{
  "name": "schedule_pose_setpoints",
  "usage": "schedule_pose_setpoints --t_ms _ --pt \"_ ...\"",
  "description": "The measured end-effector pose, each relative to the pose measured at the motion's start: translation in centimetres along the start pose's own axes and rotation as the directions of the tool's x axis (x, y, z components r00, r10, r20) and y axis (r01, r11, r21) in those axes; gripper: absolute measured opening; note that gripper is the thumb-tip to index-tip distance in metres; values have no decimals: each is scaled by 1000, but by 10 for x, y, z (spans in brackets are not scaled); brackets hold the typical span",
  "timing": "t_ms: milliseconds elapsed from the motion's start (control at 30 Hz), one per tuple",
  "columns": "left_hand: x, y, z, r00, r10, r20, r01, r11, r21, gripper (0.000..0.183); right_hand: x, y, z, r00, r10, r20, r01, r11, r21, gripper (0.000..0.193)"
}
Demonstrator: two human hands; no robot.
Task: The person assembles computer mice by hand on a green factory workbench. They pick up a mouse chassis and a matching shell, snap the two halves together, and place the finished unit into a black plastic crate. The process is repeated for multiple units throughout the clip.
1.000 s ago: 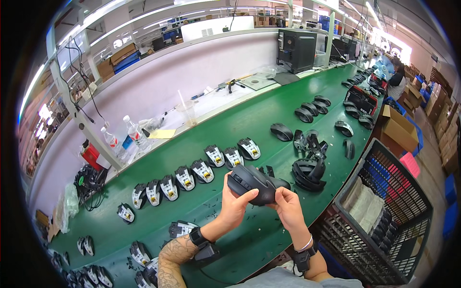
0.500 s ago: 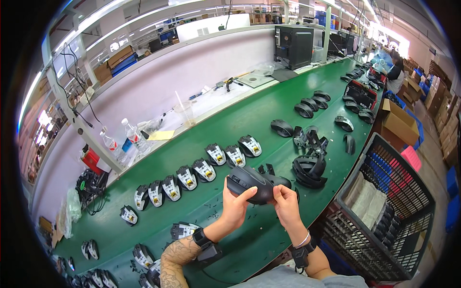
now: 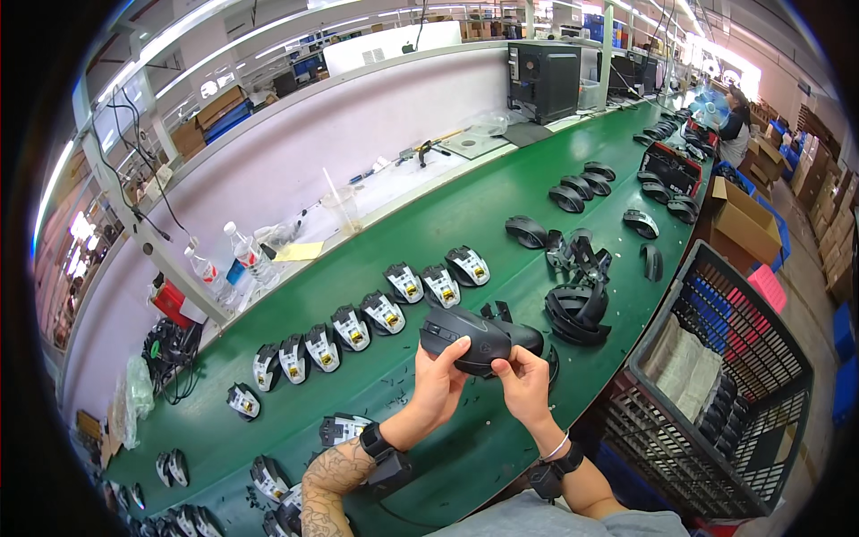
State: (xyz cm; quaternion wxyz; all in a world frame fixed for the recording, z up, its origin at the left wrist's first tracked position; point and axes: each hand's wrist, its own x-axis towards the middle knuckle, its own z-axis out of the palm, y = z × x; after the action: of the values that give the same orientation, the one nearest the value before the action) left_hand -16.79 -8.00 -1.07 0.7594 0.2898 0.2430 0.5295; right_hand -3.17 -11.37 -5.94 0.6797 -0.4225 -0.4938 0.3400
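Note:
A black computer mouse [image 3: 467, 338] is held above the green bench, its rounded shell facing up. My left hand [image 3: 438, 383] grips its near left side, the thumb lying on top. At its right end my right hand [image 3: 523, 383] pinches the edge between thumb and fingers. Just behind it, another black mouse shell [image 3: 525, 336] lies on the bench, partly hidden. To the left runs a slanting row of several opened mouse bodies [image 3: 352, 328] with pale insides. Right of my hands is a pile of curved black shell parts [image 3: 577, 313].
The green bench [image 3: 465, 234] stretches far right, with more black mice [image 3: 567, 197] on it. A black plastic crate [image 3: 658, 421] holding cloth and dark parts stands at right. Bottles [image 3: 243, 246] line the shelf at left. A co-worker [image 3: 735, 125] is at the far end.
The mouse has turned slightly in my hands, its top showing more. My right hand has shifted a little left along its edge. The bench parts stay put.

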Motion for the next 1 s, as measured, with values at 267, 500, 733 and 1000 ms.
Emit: schedule_pose_setpoints --t_ms 267,500,733,1000 --pt "-2 -3 5 982 188 -9 -185 975 127 48 11 -10 -9 995 45 94 -40 998 -57 52" --pt "3 8 2 989 142 -34 -126 951 282 34 24 -44 -10 961 -188 204 262 853 -452 73" --pt "19 18 -13 989 149 -18 -121 862 492 48 31 -54 -18 943 -182 279 304 812 -499 70" --pt "17 15 -13 972 231 28 -219 865 452 48 28 -49 -12 954 -225 197 290 857 -426 68"
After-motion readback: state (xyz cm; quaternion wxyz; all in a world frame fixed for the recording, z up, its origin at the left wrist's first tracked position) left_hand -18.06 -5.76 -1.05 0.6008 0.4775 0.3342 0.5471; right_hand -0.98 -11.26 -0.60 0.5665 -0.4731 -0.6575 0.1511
